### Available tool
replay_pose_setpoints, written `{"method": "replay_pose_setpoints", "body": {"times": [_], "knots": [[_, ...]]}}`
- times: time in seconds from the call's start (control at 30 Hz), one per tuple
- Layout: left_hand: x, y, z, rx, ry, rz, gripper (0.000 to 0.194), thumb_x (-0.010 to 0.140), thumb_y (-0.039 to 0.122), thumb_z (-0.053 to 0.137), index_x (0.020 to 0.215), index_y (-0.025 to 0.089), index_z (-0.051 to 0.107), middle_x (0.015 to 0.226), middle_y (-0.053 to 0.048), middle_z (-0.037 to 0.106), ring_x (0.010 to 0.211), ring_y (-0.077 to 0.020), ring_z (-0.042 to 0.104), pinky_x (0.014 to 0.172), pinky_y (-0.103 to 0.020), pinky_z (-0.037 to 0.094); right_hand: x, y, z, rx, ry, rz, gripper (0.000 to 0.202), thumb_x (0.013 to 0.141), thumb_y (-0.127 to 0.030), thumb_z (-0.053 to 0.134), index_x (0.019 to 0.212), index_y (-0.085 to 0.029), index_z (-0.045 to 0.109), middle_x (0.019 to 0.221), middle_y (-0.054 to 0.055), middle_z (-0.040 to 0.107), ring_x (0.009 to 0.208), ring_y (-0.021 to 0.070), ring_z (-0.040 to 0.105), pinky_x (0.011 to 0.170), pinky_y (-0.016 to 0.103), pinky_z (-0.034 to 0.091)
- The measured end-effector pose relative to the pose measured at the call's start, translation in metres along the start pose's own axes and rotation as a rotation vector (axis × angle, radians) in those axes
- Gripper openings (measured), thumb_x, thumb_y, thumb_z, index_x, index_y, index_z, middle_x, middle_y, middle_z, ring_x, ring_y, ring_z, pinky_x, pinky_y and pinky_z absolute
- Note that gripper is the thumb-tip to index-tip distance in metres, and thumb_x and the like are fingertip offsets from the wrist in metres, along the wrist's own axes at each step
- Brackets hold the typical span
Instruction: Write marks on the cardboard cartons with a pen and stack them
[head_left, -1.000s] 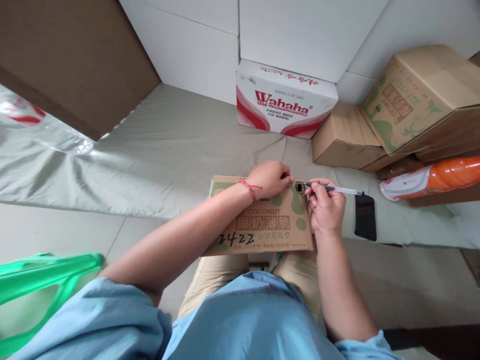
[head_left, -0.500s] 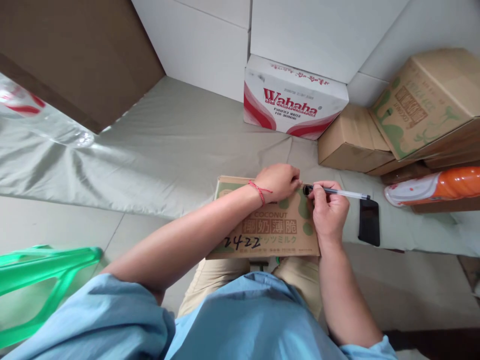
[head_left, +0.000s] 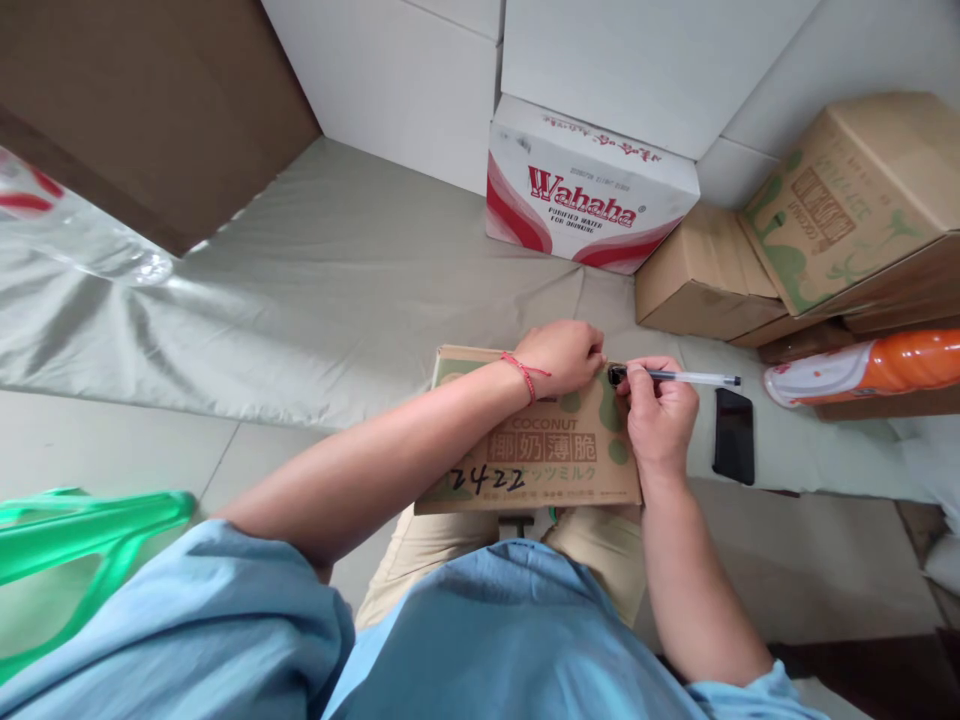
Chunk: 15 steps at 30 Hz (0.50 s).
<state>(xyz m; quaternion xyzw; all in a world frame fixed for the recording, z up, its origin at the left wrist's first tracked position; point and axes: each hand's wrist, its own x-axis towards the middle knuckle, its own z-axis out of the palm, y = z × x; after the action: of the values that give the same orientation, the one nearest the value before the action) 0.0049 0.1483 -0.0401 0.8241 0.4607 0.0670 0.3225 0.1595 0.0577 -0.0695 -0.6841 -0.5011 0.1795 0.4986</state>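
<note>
Head view: left hand [head_left: 564,355] rests curled on the far edge of the box [head_left: 525,455] across the lap. Right hand [head_left: 658,420], just beside it, grips a pen [head_left: 694,378] at the box's far right corner.

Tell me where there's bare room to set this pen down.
The grey-green sheet lies bare left of the coconut carton, out to the Wahaha box. A narrow strip shows between the right hand and the phone. The right is crowded: stacked cartons, orange bottle.
</note>
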Motion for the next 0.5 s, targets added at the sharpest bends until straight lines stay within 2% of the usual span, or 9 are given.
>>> {"method": "replay_pose_setpoints", "body": {"times": [0.27,0.4,0.5], "knots": [[-0.0008,-0.0035,0.0011,-0.019,0.012,0.025,0.029,0.101,0.036,0.057,0.109,0.022,0.081,0.113,-0.01,0.083,0.102,-0.0275,0.073,0.082,-0.035,0.051,-0.003,0.0019,-0.0023,-0.023,0.021,-0.012,0.016,0.087,-0.032,0.063,0.075,-0.022,0.066,0.058,-0.003,0.061,0.054,0.0145,0.055,0.058,0.027,0.042],[-0.0015,-0.0025,0.0006,-0.023,0.018,0.012,0.028,0.101,0.036,0.058,0.109,0.022,0.081,0.113,-0.01,0.083,0.102,-0.0276,0.073,0.081,-0.035,0.051,-0.005,0.0028,-0.0031,-0.081,0.097,-0.043,0.015,0.085,-0.029,0.06,0.071,-0.023,0.063,0.057,-0.004,0.058,0.055,0.0142,0.052,0.059,0.028,0.04],[-0.0015,-0.0019,0.0007,-0.028,0.017,0.008,0.027,0.1,0.035,0.059,0.108,0.022,0.082,0.112,-0.01,0.083,0.102,-0.0277,0.073,0.081,-0.035,0.051,-0.0061,0.0006,-0.0025,-0.023,0.122,-0.056,0.015,0.085,-0.029,0.059,0.072,-0.024,0.062,0.058,-0.004,0.057,0.055,0.0139,0.051,0.059,0.028,0.04]]}}
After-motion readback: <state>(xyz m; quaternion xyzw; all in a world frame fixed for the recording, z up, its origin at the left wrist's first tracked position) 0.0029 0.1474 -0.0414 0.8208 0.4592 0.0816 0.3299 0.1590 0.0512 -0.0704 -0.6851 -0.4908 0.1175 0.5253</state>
